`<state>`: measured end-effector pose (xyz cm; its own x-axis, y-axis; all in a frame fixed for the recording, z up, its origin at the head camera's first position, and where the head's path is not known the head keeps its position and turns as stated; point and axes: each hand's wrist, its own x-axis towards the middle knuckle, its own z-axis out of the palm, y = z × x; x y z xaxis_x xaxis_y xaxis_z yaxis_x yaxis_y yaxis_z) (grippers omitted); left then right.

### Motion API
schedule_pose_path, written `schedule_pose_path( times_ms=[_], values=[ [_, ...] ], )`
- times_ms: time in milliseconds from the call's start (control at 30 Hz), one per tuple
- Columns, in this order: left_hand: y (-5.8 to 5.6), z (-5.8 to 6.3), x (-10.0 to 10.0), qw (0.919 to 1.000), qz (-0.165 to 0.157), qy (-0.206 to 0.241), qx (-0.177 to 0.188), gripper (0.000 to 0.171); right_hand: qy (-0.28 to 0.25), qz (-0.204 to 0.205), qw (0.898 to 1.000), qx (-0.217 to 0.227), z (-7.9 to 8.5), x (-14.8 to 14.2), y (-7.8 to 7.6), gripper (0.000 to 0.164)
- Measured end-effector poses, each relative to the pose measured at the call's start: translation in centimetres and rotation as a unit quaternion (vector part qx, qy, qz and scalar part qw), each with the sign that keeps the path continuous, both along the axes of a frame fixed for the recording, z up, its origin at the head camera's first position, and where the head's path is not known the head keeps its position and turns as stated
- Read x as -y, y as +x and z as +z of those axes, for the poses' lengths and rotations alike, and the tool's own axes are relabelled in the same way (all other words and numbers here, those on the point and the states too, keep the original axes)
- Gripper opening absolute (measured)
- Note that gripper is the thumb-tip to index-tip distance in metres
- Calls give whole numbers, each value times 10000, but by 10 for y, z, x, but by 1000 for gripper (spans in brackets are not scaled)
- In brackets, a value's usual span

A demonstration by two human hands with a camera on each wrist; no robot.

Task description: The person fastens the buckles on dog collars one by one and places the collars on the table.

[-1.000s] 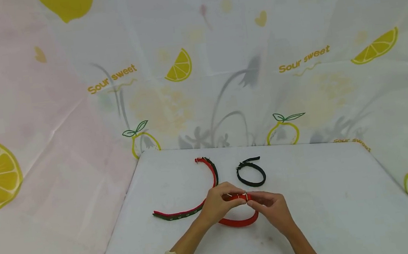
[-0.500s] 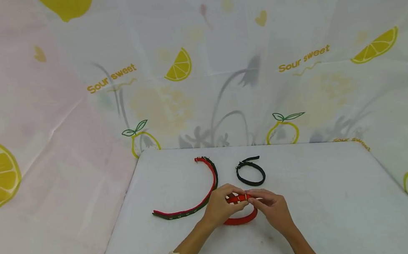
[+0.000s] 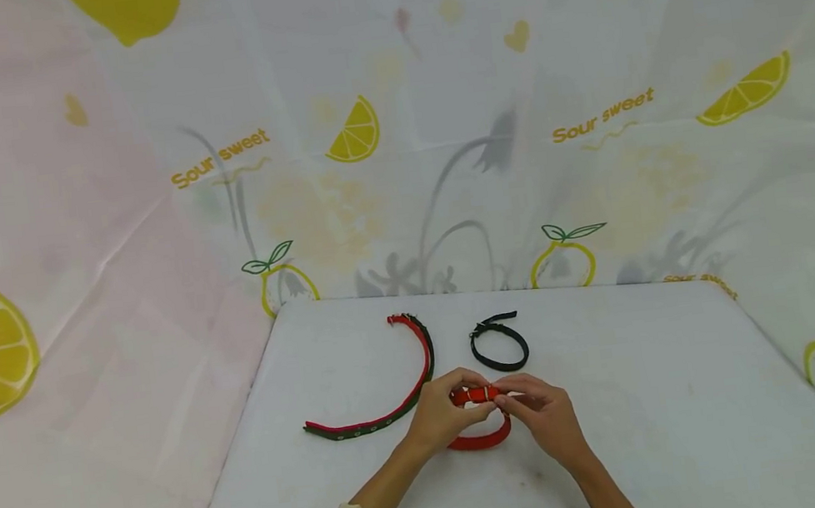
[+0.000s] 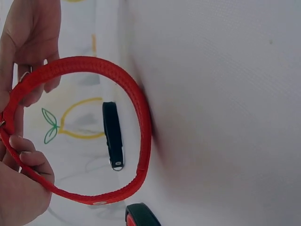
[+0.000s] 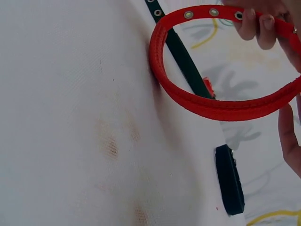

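A red collar [image 3: 480,441] is bent into a loop in front of me, its metal buckle up between both hands. My left hand [image 3: 436,412] pinches the strap left of the buckle. My right hand [image 3: 550,418] pinches it at the right of the buckle, fingertips close to the left ones. In the left wrist view the loop of the red collar [image 4: 146,122] hangs down beside the table. Metal eyelets show along the red collar [image 5: 211,110] in the right wrist view. Fingers hide part of the buckle there.
A black collar [image 3: 525,348], closed into a ring with its tail sticking out, lies behind the hands. To the left, a red and dark green strap [image 3: 374,425] with eyelets curves across the white table [image 3: 665,392]. A lemon-printed sheet [image 3: 447,199] hangs behind.
My left hand has shifted slightly right, toward the right hand. More of the red strap and buckle shows between the hands. Both hands keep their hold.
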<state>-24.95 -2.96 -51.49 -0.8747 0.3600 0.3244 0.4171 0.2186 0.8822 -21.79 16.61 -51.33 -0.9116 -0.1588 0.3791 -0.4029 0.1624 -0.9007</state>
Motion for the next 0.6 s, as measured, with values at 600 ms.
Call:
schedule_pose_path(
  times_ms=[600],
  values=[
    [0,1,10,9998,-151,-75,76,24,138,-68,9999,42,22,0,7,32]
  ],
)
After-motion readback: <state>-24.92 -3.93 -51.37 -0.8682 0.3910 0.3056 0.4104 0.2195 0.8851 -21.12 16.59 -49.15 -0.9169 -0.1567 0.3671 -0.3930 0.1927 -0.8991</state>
